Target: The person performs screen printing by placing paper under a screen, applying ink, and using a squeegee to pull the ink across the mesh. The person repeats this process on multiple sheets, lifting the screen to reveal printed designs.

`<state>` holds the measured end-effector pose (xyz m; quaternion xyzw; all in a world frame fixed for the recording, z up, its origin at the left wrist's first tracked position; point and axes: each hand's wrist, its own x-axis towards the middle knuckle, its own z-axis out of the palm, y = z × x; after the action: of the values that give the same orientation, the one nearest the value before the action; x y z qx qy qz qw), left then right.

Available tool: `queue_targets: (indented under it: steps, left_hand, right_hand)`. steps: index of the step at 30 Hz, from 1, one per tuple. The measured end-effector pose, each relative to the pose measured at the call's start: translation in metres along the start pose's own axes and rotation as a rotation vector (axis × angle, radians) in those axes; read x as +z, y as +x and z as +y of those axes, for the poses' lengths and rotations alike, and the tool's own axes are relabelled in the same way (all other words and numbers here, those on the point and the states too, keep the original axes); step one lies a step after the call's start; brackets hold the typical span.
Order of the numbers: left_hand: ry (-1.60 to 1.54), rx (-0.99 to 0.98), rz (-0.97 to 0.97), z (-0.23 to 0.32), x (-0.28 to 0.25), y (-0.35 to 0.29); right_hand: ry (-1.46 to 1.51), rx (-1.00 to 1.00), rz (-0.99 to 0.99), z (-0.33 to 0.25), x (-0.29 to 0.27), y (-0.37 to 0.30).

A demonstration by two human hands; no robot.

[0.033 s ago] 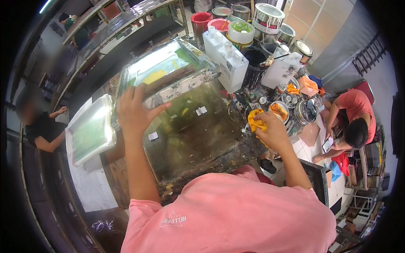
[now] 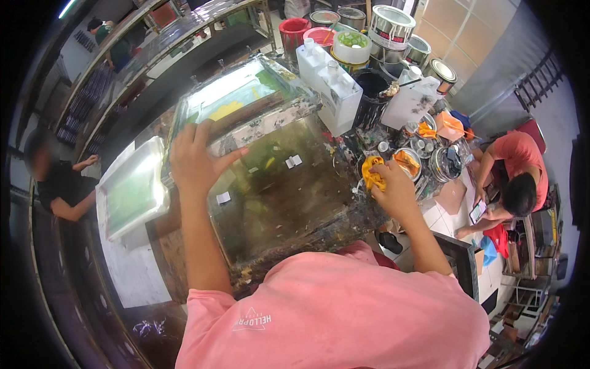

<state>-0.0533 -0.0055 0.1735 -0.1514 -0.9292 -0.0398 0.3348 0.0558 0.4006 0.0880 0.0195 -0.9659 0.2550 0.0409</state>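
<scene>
My left hand [image 2: 195, 158] grips the near left corner of a screen printing frame [image 2: 264, 126], fingers over its edge and thumb stretched to the right. Green mesh and a patch of yellow ink [image 2: 225, 111] show inside the frame, with a long squeegee-like bar [image 2: 249, 115] along its near side. Below lies a dark, stained printing board [image 2: 289, 190] bearing small white paper bits [image 2: 294, 161]. My right hand [image 2: 396, 189] is closed on a crumpled yellow-orange cloth [image 2: 372, 173] at the board's right edge, beside open tins.
White jugs [image 2: 335, 101], a black bucket [image 2: 370, 92] and paint cans [image 2: 390, 27] crowd the far right. A second, white-edged screen [image 2: 134, 190] leans at left. One person [image 2: 67, 184] stands at left; another [image 2: 519, 163] sits at right with a phone [image 2: 477, 212].
My right hand and the cloth have shifted very slightly. My left hand stays on the frame's corner.
</scene>
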Motion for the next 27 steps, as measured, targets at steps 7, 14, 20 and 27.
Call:
queue_targets:
  steps: [7, 14, 20, 27]
  left_hand:
    - [-0.056, -0.003, 0.0, -0.002, -0.009, 0.017]
    - [-0.074, 0.057, 0.033, -0.012, -0.009, 0.031]
    - [-0.071, 0.063, 0.037, -0.023, -0.009, 0.028]
    - [-0.102, 0.089, 0.086, -0.027, -0.002, 0.043]
  right_hand:
    - [-0.244, -0.195, 0.105, 0.012, 0.058, -0.011]
    - [-0.37, -0.147, -0.045, 0.021, 0.05, -0.009]
    - [-0.031, -0.685, 0.387, -0.152, -0.041, 0.065]
    - [-0.309, -0.873, 0.385, -0.251, 0.006, 0.195]
